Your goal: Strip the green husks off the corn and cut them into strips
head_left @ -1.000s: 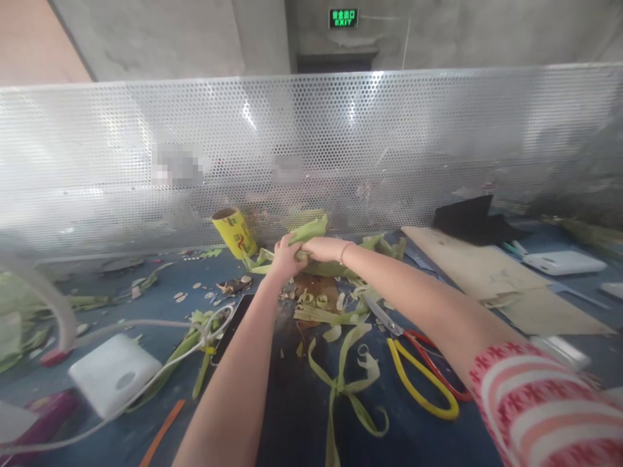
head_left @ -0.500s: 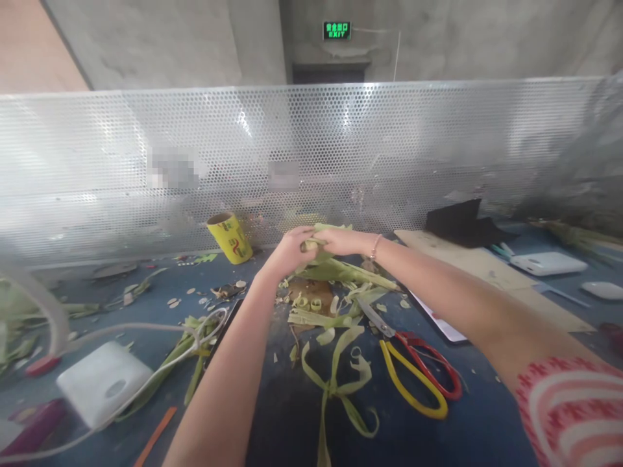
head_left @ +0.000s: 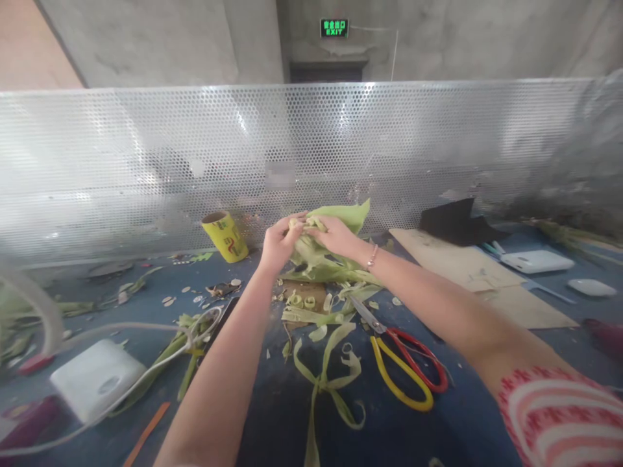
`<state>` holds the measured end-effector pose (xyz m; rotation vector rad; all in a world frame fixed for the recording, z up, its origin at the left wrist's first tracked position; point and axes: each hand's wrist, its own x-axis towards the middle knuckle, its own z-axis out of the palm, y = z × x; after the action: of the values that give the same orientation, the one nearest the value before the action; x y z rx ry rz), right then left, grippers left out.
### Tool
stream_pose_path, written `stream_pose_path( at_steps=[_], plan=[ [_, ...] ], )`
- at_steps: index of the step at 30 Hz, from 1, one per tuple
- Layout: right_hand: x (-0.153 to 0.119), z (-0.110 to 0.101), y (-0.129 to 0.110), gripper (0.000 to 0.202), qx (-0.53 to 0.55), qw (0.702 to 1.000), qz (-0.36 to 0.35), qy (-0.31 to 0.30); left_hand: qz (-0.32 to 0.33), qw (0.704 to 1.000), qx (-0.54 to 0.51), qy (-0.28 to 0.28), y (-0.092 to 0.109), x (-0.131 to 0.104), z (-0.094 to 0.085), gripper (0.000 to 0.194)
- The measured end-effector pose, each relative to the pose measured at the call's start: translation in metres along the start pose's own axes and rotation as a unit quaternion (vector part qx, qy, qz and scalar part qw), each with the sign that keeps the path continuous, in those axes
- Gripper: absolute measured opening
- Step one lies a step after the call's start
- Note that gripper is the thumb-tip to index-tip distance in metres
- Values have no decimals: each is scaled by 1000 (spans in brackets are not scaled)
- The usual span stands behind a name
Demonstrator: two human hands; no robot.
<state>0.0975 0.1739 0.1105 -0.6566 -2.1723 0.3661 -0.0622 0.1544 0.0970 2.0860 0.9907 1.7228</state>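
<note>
Pale-green leaf (head_left: pixel 357 216), beyond the scissors (head_left: pixel 378 328), is gathered between your left hand (head_left: pixel 280 244) and right hand (head_left: pixel 339 238), fingers curled closed on it; pinch lightly, since thin leaf could tear.

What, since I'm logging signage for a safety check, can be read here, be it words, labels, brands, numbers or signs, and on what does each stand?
"安全出口": top line of the dark sign high at the back, in green.
"EXIT": bottom line of that sign.
Yellow tube: printed markings, too blurred to read.
I can make out no other text.
</note>
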Motion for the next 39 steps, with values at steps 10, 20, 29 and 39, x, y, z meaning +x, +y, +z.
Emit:
stream_pose_path(
  at_steps=[10, 20, 29, 39],
  plan=[
    [-9, 16, -11, 38, 160, 975, 132, 81, -134, 965, -207, 89, -2, -3, 28, 45],
    [-13, 27, -9, 48, 192, 961, 195, 49, -231, 918, -292, 138, 6, -5, 43, 40],
    [-3, -15, -29, 31, 543, 808, 155, 169, -148, 924, -80, 343, -15, 4, 2, 34],
    [-82, -30, -21, 37, 493, 807, 302, 121, -276, 953, 51, -114, -7, -4, 27, 23]
  ],
)
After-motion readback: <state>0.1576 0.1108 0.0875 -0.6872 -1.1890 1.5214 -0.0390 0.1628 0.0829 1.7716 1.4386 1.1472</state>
